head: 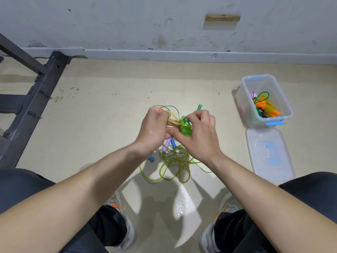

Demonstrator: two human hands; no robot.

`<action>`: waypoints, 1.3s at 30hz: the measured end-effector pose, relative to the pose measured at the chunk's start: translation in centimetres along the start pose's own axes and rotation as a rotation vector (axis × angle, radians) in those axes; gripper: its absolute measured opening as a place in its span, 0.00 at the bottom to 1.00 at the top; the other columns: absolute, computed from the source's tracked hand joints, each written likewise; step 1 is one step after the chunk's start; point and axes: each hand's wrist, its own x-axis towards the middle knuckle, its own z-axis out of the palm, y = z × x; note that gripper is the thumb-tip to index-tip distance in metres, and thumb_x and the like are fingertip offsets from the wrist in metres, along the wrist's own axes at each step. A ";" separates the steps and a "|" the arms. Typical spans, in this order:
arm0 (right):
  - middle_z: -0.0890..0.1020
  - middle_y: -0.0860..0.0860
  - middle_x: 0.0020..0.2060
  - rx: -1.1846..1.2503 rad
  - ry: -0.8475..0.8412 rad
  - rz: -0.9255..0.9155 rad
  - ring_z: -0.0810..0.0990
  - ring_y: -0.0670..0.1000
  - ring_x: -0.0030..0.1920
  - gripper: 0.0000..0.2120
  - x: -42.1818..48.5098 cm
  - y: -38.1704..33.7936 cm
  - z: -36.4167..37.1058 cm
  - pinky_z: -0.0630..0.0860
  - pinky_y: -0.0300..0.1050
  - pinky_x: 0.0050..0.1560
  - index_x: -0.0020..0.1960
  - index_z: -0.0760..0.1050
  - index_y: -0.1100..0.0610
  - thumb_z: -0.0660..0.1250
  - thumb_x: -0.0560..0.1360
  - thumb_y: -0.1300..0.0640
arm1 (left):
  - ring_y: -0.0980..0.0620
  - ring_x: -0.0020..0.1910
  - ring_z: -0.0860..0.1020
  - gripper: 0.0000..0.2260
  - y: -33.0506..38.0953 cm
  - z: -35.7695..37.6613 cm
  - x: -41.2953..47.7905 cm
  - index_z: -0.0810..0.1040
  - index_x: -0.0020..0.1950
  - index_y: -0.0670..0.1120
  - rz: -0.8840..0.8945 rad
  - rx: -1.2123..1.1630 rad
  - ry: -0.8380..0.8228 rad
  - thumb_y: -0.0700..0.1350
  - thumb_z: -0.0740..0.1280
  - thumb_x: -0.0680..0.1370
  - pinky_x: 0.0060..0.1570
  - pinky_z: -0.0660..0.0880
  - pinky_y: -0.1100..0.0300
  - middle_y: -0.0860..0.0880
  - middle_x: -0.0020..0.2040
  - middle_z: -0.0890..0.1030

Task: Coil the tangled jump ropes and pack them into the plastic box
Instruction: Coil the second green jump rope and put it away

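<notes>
One green rope bundle [184,127] sits pinched between left hand [154,126] and right hand [198,137] fingers [199,115].

I log rope [175,161]: translucent yellow-green. Green handles [185,127]: solid mid-green. Lilac handle [166,146], blue handles [151,158]. Floor [91,125]: beige. Plastic box [259,77]: clear; latch [274,123] light blue. I see orange handles [273,112]. Lid [284,143]: frosted white; grip [273,154] blue. Frame [27,106]: dark grey. Shoes [116,201]: grey, orange accents. Wall [127,19]: off-white, scuffed.
</notes>
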 end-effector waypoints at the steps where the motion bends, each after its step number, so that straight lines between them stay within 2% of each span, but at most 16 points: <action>1: 0.73 0.46 0.46 0.057 -0.047 0.009 0.72 0.52 0.51 0.17 0.2 0.2 0.0 0.68 0.43 0.48 0.50 0.72 0.50 0.69 0.74 0.38 | 0.44 0.39 0.85 0.06 0.1 -0.2 0.1 0.68 0.47 0.45 -0.004 0.029 -0.003 0.42 0.55 0.82 0.43 0.83 0.51 0.41 0.44 0.83; 3: 0.77 0.46 0.37 0.098 -0.142 0.052 0.76 0.54 0.43 0.14 0.2 0.6 0.1 0.70 0.47 0.41 0.49 0.70 0.50 0.68 0.75 0.42 | 0.49 0.37 0.84 0.04 0.2 -0.7 0.8 0.69 0.48 0.45 0.061 0.187 0.047 0.40 0.57 0.81 0.41 0.82 0.53 0.45 0.43 0.84; 5: 0.78 0.46 0.38 0.002 -0.160 0.058 0.77 0.56 0.43 0.14 0.0 0.8 0.4 0.74 0.49 0.41 0.52 0.70 0.48 0.68 0.74 0.42 | 0.50 0.34 0.81 0.06 0.1 -1.2 1.4 0.70 0.48 0.47 0.096 0.257 0.083 0.37 0.58 0.79 0.39 0.81 0.52 0.45 0.41 0.84; 9: 0.77 0.44 0.36 -0.052 -0.142 0.065 0.77 0.54 0.43 0.19 -0.3 0.8 0.5 0.72 0.48 0.39 0.53 0.71 0.47 0.68 0.71 0.35 | 0.51 0.33 0.76 0.07 -0.2 -1.3 2.1 0.71 0.55 0.46 -0.071 0.129 0.049 0.35 0.59 0.80 0.31 0.77 0.58 0.45 0.39 0.82; 12: 0.78 0.45 0.38 -0.049 -0.138 0.061 0.77 0.54 0.44 0.23 -0.3 1.0 0.5 0.73 0.48 0.41 0.55 0.72 0.47 0.62 0.74 0.30 | 0.52 0.32 0.74 0.06 0.0 -1.5 2.4 0.72 0.54 0.45 -0.192 0.065 0.037 0.36 0.61 0.81 0.26 0.73 0.62 0.47 0.37 0.81; 16: 0.81 0.48 0.44 -0.044 -0.111 0.056 0.78 0.55 0.47 0.23 -0.1 1.3 0.7 0.74 0.49 0.44 0.57 0.73 0.48 0.59 0.76 0.31 | 0.53 0.35 0.78 0.04 0.1 -2.1 2.9 0.75 0.49 0.46 -0.391 -0.357 -0.055 0.39 0.62 0.82 0.37 0.72 0.62 0.50 0.35 0.77; 17: 0.82 0.48 0.45 -0.057 -0.108 0.051 0.79 0.55 0.48 0.23 0.0 1.4 0.6 0.74 0.49 0.44 0.58 0.73 0.48 0.59 0.76 0.31 | 0.53 0.34 0.78 0.05 0.0 -2.2 3.0 0.74 0.47 0.46 -0.404 -0.390 -0.086 0.40 0.62 0.82 0.37 0.72 0.62 0.50 0.34 0.76; 21: 0.81 0.46 0.47 -0.188 -0.145 -0.023 0.80 0.56 0.49 0.21 -0.2 2.1 0.5 0.71 0.48 0.43 0.57 0.73 0.47 0.59 0.77 0.31 | 0.55 0.28 0.75 0.07 -0.4 -2.6 3.5 0.73 0.44 0.47 -0.396 -0.229 -0.059 0.42 0.62 0.83 0.30 0.63 0.62 0.51 0.30 0.70; 26: 0.82 0.45 0.47 -0.279 -0.182 -0.089 0.80 0.55 0.50 0.22 -0.8 2.2 1.1 0.67 0.46 0.42 0.57 0.73 0.45 0.55 0.77 0.30 | 0.50 0.30 0.67 0.12 -1.1 -3.2 4.5 0.68 0.39 0.44 -0.411 -0.220 0.063 0.32 0.60 0.80 0.27 0.59 0.62 0.49 0.24 0.65; 30: 0.82 0.45 0.50 -0.308 -0.208 -0.075 0.80 0.54 0.52 0.22 -0.7 2.1 1.3 0.66 0.46 0.42 0.58 0.72 0.46 0.54 0.78 0.31 | 0.50 0.27 0.69 0.10 -1.8 -3.0 5.2 0.68 0.43 0.45 -0.379 -0.195 0.139 0.31 0.60 0.79 0.27 0.61 0.62 0.50 0.22 0.67; 33: 0.81 0.47 0.47 -0.251 -0.192 -0.026 0.79 0.56 0.49 0.23 -0.2 2.0 0.9 0.70 0.49 0.43 0.56 0.71 0.49 0.56 0.78 0.31 | 0.51 0.27 0.72 0.07 -1.5 -1.8 5.6 0.71 0.47 0.45 -0.230 -0.120 0.127 0.33 0.63 0.79 0.27 0.66 0.61 0.50 0.26 0.71; 37: 0.79 0.48 0.41 0.083 -0.247 0.168 0.77 0.53 0.43 0.22 1.2 2.9 -1.6 0.72 0.50 0.43 0.50 0.70 0.49 0.60 0.75 0.30 | 0.55 0.30 0.75 0.02 -0.1 1.2 5.9 0.78 0.51 0.45 -0.015 0.071 0.005 0.40 0.67 0.79 0.30 0.71 0.63 0.50 0.31 0.75; 39: 0.80 0.48 0.39 0.257 -0.282 0.229 0.76 0.50 0.40 0.18 2.0 3.5 -3.4 0.72 0.49 0.43 0.48 0.71 0.49 0.64 0.76 0.35 | 0.57 0.30 0.76 0.02 1.1 2.9 6.2 0.80 0.50 0.46 0.075 0.136 -0.040 0.41 0.69 0.79 0.31 0.72 0.64 0.49 0.34 0.78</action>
